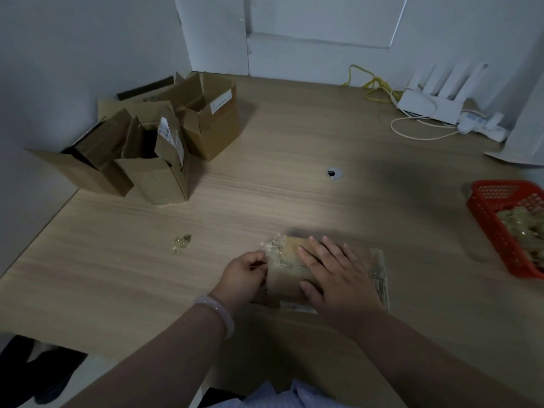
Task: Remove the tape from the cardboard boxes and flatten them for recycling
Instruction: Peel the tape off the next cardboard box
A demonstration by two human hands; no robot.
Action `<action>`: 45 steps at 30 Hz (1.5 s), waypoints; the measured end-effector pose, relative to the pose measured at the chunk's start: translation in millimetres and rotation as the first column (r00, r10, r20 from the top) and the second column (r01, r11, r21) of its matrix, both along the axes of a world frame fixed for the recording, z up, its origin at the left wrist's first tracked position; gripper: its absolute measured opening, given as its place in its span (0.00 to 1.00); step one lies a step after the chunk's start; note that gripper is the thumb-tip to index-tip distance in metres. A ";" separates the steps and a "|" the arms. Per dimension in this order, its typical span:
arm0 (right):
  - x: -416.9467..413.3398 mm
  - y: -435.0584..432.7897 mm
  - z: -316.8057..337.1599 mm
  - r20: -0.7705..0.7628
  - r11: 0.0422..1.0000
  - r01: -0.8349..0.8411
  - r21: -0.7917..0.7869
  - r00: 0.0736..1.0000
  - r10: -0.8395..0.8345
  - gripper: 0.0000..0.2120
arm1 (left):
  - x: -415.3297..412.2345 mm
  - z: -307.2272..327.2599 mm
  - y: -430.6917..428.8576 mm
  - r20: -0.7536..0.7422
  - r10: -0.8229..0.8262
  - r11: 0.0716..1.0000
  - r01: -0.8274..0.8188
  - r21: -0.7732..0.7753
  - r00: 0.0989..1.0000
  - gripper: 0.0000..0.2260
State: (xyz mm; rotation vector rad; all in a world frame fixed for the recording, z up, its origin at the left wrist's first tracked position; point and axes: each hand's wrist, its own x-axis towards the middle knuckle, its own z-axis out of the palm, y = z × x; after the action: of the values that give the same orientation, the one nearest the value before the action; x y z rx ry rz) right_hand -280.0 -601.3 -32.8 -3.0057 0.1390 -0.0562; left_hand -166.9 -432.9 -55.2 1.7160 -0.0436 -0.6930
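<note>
A small cardboard box lies flat on the wooden table near the front edge. My right hand presses down on its top with straight fingers. At the box's left end my left hand pinches a crumpled strip of clear tape that still hangs onto the box's far left corner. More tape and a printed label show along the box's right side. A loose wad of tape lies on the table to the left.
Several open cardboard boxes stand bunched at the back left corner. A red plastic basket holding wads of tape sits at the right edge. A white router with cables is at the back right. A cable hole is mid-table.
</note>
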 end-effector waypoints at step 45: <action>-31.8 -81.7 15.0 -0.293 0.506 0.538 0.675 0.824 -0.485 0.04 | -18.4 45.8 -44.8 0.460 -0.838 0.521 0.180 0.834 0.292 0.27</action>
State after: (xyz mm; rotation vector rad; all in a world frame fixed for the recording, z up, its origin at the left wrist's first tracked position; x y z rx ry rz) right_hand -311.8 -683.0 -17.8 -2.0398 0.8496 0.0381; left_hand -185.3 -477.8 -9.3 2.6525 -1.3836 -0.2353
